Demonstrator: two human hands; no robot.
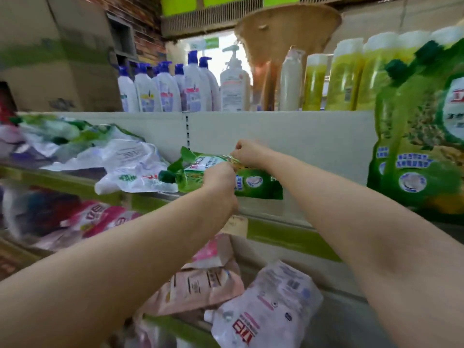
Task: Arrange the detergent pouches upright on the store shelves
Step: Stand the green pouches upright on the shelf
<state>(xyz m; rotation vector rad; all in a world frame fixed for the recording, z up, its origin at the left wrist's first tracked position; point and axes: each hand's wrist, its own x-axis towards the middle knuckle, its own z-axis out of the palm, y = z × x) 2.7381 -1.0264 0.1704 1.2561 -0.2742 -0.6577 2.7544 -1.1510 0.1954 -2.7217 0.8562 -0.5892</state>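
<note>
inspector: finding: left hand [221, 178] and right hand [247, 153], fingers curled, grip the green pouch [258, 183] lying flat on the middle shelf [271, 212].
clerk: recommendation?
inspector: swing its base down, cap [167, 177] up, and seat it against the upright pouches [421, 151] at right.

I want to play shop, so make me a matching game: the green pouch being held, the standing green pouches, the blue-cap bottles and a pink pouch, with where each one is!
1 held pouch
2 standing pouches
3 blue-cap bottles
4 pink pouch

A top shelf
B lower shelf, lying
C middle shelf, upright at right
D on its side, gripped by left hand and right hand

Pairs: 1-D, 2-C, 3-A, 4-B
</note>
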